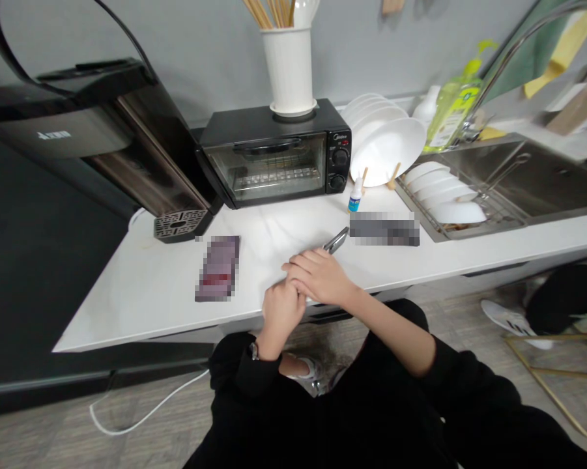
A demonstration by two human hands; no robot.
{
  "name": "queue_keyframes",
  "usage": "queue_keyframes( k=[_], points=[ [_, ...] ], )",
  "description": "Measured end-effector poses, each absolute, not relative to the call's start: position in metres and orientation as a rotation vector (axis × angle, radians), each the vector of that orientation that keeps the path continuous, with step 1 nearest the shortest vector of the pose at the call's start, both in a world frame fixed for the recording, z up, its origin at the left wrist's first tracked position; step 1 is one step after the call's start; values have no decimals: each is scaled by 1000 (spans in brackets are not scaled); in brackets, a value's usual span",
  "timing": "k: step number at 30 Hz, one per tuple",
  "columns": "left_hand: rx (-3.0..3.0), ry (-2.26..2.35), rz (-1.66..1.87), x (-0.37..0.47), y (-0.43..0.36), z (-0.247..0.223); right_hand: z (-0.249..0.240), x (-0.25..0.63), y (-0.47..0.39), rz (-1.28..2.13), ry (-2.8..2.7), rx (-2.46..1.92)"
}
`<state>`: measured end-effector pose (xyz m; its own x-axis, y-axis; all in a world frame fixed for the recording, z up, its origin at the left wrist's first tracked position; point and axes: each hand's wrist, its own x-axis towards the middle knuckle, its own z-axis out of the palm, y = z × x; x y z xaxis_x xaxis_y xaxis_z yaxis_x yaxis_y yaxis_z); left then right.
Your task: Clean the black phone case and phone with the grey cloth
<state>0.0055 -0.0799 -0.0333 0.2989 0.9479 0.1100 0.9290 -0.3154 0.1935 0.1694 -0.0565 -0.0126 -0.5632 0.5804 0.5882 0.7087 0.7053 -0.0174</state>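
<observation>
My two hands meet at the front edge of the white counter (141, 293). My left hand (279, 311) is closed, its fingertips hidden beneath the other hand. Over it lies my right hand (322, 277), fingers together and bent around the left one. Just beyond the right knuckles a slim metal tool (337, 240), perhaps a folding or utility knife, rests on the counter; its near end is hidden by the hand. A blurred-out dark flat object (384, 229) lies to its right. Left of my hands is a blurred-out purple rectangular object (218, 268).
Behind are a black toaster oven (276, 166), a white utensil pot (288, 71) on it, and a tall drink machine (141, 130). A small white-and-blue bottle (354, 197), racked plates (389, 153) and a sink (557, 179) stand rightward. Another person's shoe (513, 324) shows at right.
</observation>
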Motion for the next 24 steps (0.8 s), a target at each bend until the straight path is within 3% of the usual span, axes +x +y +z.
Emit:
queue_keyframes(
  k=[6,12,19,24],
  points=[
    [2460,1742,443,8,-82,-28,-1,195,-32,-283,-1931,-1627],
    [2478,1782,197,7,-80,-32,-10,159,-61,-204,-2319,-1032],
    [2440,1771,385,10,-82,-26,-4,190,-32,-260,-1932,-1552],
    [2472,1768,197,7,-80,-29,-8,157,-60,-221,-2255,-1097]
  ],
)
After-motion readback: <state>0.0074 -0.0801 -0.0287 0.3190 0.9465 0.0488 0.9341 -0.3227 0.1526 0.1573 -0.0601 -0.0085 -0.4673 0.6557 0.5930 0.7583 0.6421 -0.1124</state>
